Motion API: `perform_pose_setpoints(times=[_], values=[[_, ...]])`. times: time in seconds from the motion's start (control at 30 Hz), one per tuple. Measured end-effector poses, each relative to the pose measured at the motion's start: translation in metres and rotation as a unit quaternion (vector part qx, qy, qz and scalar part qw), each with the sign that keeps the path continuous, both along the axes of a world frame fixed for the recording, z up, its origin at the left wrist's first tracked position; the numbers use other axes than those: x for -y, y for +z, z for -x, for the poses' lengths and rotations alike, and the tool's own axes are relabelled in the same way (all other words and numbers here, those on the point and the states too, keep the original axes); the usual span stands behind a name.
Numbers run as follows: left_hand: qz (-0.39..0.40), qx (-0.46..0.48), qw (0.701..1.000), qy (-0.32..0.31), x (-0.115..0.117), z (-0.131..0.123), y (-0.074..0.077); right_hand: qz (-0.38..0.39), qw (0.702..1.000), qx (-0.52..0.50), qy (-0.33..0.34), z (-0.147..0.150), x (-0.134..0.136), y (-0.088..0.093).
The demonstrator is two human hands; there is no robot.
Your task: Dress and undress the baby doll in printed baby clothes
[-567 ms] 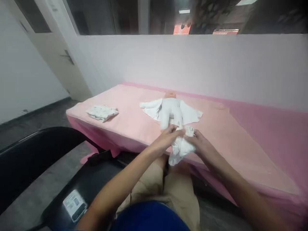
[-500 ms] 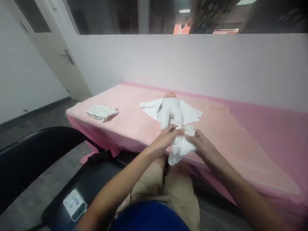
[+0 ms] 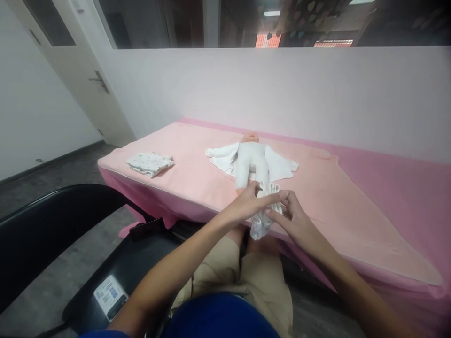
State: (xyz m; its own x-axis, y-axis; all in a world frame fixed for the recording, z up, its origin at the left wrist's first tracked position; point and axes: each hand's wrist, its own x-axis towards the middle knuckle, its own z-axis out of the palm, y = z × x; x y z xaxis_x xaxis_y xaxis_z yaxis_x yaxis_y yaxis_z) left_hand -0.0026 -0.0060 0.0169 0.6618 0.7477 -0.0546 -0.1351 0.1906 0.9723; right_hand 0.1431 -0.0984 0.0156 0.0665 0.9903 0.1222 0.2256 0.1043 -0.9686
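Observation:
Between my hands, over the near table edge, is a bunched white cloth garment (image 3: 261,220); its exact kind I cannot make out. My left hand (image 3: 251,202) is closed on it, the thumb lying across the gathered fabric. From the other side my right hand (image 3: 291,211) pinches the same garment with thumb and fingers. Just beyond lies a baby doll (image 3: 252,155) on its back, its legs toward me, in white clothing. A white top (image 3: 278,164) is spread under it with the sleeves out to both sides.
Folded patterned cloth (image 3: 150,163) lies on the left of the pink-covered table (image 3: 190,183). At lower left stands a black chair (image 3: 141,263) with a white label (image 3: 110,295) on its seat. A white wall (image 3: 282,89) runs along the table's far side.
The white garment is more gathered and hangs less spread out. My left thumb has moved right across it, and my right fingers have shifted their hold.

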Motion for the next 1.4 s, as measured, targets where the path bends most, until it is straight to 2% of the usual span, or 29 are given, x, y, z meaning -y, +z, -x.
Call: perform_pose_setpoints(times=[0.13,0.27,0.37,0.43,0.5,0.57,0.63,0.7,0.77,0.87,0.93,1.0,1.1,1.2,1.3,1.4], values=[[-0.009,-0.056,0.998,-0.028,0.001,0.005,0.005,0.023,0.999,-0.007,0.039,0.002,0.003,-0.001],[-0.025,-0.087,0.996,-0.012,0.000,0.009,0.006,0.034,0.996,-0.013,0.080,0.001,0.006,0.000],[-0.026,-0.091,0.995,0.000,0.000,0.013,0.006,0.017,0.997,0.007,0.071,-0.008,0.007,-0.007],[-0.025,-0.096,0.995,-0.003,0.000,0.016,0.007,0.013,0.999,0.004,0.030,-0.015,0.005,-0.021],[-0.027,-0.094,0.995,-0.013,0.001,0.019,0.009,0.028,0.998,-0.029,-0.042,-0.021,0.003,-0.041],[-0.027,-0.083,0.996,-0.031,0.003,0.021,0.013,0.050,0.988,-0.090,-0.111,-0.022,0.001,-0.063],[-0.023,-0.078,0.995,-0.056,0.008,0.023,0.020,0.065,0.973,-0.175,-0.133,-0.017,0.000,-0.081],[-0.021,-0.092,0.993,-0.075,0.014,0.025,0.028,0.087,0.954,-0.272,-0.094,-0.009,0.004,-0.093],[-0.023,-0.110,0.990,-0.088,0.021,0.027,0.036,0.134,0.925,-0.355,-0.024,0.000,0.010,-0.102],[-0.022,-0.111,0.988,-0.106,0.028,0.032,0.042,0.196,0.885,-0.419,0.058,0.006,0.022,-0.120],[-0.012,-0.095,0.988,-0.123,0.026,0.037,0.040,0.205,0.877,-0.431,0.055,0.005,0.030,-0.133],[-0.003,-0.078,0.988,-0.133,0.019,0.046,0.035,0.205,0.883,-0.422,0.024,0.003,0.036,-0.141],[-0.009,-0.098,0.988,-0.121,-0.005,0.068,0.031,0.194,0.906,-0.376,-0.012,0.005,0.036,-0.130],[-0.043,-0.180,0.976,-0.112,-0.038,0.097,0.034,0.166,0.934,-0.315,-0.018,0.017,0.022,-0.099],[-0.075,-0.245,0.961,-0.105,-0.074,0.123,0.047,0.159,0.949,-0.271,0.006,0.030,-0.002,-0.071],[-0.084,-0.285,0.952,-0.079,-0.104,0.143,0.066,0.143,0.958,-0.248,0.030,0.041,-0.031,-0.055]])
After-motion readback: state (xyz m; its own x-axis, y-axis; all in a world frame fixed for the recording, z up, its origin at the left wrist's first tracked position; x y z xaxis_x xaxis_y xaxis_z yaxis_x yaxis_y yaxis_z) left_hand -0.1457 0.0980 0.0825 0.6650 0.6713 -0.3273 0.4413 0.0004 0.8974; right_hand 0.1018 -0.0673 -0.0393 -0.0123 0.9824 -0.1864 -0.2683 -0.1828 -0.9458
